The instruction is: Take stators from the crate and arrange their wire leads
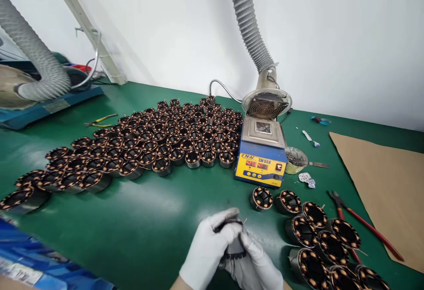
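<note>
While both gloved hands met low over the green table [149, 232], the left hand [207, 250] and right hand [253, 265] kept a closed grip on one stator [232, 237] between them. Finished stators [318, 237] lay just right, the solder pot [261, 157] beyond.

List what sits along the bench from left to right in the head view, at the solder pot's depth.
Large batch of wound stators → solder pot → round tin → red-handled pliers → brown cardboard sheet.
</note>
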Action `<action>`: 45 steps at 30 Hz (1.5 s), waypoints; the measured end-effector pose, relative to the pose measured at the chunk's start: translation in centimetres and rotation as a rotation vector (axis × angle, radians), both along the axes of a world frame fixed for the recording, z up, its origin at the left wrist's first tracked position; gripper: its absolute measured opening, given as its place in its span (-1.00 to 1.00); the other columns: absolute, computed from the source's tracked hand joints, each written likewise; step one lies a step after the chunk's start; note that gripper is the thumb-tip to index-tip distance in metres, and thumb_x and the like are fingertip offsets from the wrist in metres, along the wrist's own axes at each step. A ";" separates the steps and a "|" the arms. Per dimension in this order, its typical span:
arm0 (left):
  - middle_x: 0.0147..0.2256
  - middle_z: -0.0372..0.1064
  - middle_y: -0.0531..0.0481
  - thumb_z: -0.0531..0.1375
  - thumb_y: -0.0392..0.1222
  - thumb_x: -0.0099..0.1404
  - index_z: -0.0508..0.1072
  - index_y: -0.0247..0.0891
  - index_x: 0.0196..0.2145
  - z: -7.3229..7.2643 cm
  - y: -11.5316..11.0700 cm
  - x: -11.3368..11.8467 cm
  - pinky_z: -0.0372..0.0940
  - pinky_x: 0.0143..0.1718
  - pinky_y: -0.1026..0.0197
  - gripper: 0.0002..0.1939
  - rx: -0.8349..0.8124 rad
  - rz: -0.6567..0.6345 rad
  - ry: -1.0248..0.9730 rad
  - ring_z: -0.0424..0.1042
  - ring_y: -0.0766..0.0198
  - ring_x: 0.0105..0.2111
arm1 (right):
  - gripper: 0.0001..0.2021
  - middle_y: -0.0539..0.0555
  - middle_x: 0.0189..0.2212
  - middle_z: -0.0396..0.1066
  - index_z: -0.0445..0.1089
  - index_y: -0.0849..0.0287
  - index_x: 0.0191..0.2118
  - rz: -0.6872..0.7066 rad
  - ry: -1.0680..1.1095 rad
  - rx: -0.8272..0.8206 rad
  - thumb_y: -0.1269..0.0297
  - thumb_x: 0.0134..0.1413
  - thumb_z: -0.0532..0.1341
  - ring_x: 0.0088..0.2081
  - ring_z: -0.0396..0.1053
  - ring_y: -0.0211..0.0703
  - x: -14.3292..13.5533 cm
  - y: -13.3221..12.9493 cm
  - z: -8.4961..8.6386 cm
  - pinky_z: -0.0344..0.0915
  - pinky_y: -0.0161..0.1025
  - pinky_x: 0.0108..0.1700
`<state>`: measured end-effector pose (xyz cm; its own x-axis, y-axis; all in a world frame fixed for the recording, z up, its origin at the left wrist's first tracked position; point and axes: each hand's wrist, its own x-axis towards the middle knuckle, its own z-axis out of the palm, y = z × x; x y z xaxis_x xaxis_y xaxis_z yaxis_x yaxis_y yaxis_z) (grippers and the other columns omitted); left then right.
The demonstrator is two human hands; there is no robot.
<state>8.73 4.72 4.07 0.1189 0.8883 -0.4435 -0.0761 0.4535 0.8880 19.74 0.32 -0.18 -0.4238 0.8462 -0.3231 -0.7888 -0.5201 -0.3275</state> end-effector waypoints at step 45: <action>-0.51 0.49 0.02 0.38 -0.01 -0.14 0.50 -0.27 -0.43 -1.3 -0.1 -0.1 0.33 -0.34 0.25 -0.66 -0.085 0.357 -0.420 0.45 0.27 -0.46 | -0.54 0.18 -0.14 0.40 0.26 0.03 -0.15 -0.353 -1.483 0.646 0.28 -0.27 0.36 -0.13 0.37 0.12 -1.5 -1.0 -4.3 0.27 -0.01 -0.09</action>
<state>8.60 4.65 2.77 -0.0006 0.8691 -0.4946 -0.5775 0.4035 0.7097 18.27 -0.72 -4.44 0.1426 0.9741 0.1754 0.3455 0.1171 -0.9311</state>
